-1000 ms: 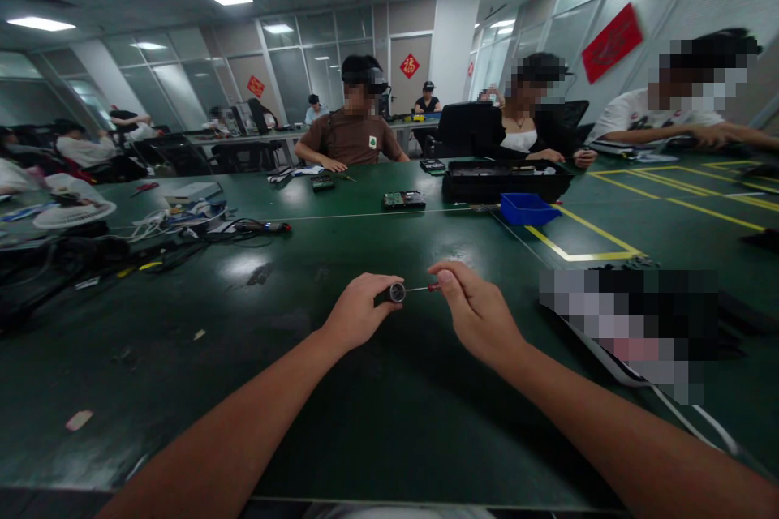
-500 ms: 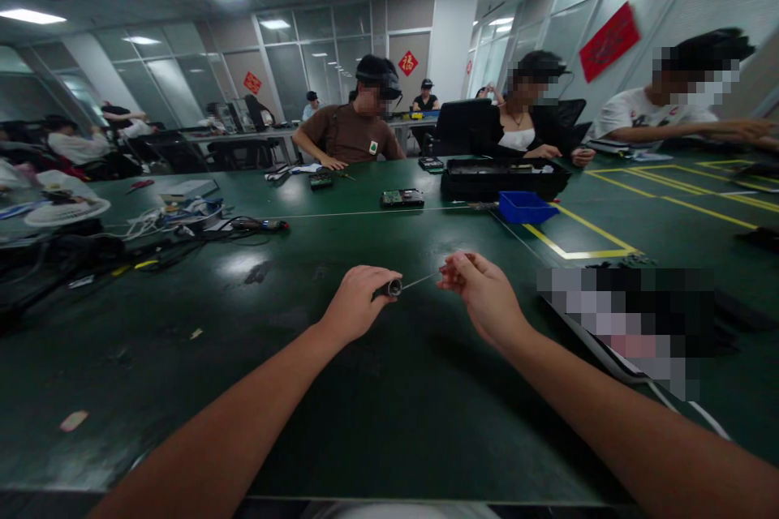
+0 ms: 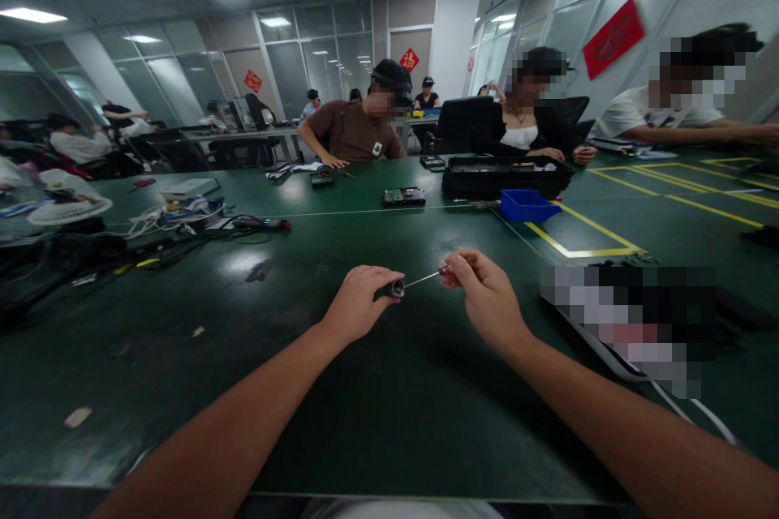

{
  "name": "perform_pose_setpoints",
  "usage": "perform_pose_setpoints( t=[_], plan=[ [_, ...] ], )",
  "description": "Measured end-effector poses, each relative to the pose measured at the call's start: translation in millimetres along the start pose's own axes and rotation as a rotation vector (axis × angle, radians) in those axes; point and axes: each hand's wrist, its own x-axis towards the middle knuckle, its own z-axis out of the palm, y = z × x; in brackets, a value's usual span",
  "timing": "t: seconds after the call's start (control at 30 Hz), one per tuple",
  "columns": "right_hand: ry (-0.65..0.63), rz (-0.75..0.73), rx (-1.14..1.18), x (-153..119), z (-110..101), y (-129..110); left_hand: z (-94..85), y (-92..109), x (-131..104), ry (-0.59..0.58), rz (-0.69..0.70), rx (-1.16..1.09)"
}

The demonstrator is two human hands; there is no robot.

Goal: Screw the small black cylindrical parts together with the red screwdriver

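My left hand (image 3: pixel 358 302) is closed around a small dark cylindrical part (image 3: pixel 398 289), its round, hollow-looking end facing right toward me. In my right hand (image 3: pixel 488 292) is a thin screwdriver (image 3: pixel 424 279), pinched by its reddish handle between thumb and fingers. Its slender metal shaft slants down to the left and reaches the open end of the cylinder. Whether the tip sits inside or only touches the rim cannot be made out. Both hands are held above the green table (image 3: pixel 365 422). Most of the cylinder is hidden by my left fingers.
Ahead lie a hard drive (image 3: pixel 403 196), a black tray (image 3: pixel 505 178) and a blue bin (image 3: pixel 529 206). Cables and an electric screwdriver (image 3: pixel 261 224) are at left. A blurred-out flat item (image 3: pixel 626 324) lies right of my forearm. Several people sit across the table.
The view has shifted slightly. My right hand has turned a little, and the screwdriver's shaft and handle show more clearly. Both hands keep their holds. The person opposite has moved their head.
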Motion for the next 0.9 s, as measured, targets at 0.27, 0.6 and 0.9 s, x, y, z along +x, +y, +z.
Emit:
perform_pose_setpoints(
  t=[0.27, 0.6, 0.9],
  plan=[
    [-0.006, -0.032, -0.152, -2.8, -0.9, -5.9, -3.0, 0.0, 0.2, 0.0, -0.038, -0.018],
    [-0.003, -0.042, -0.173, -3.3, -2.7, -7.2, -1.0, -4.8, 5.7, 0.197, -0.343, -0.56],
    [-0.015, -0.019, -0.173, -4.7, -1.4, -9.2, -19.6, 5.4, 2.6, 0.063, -0.359, -0.319]
  ],
)
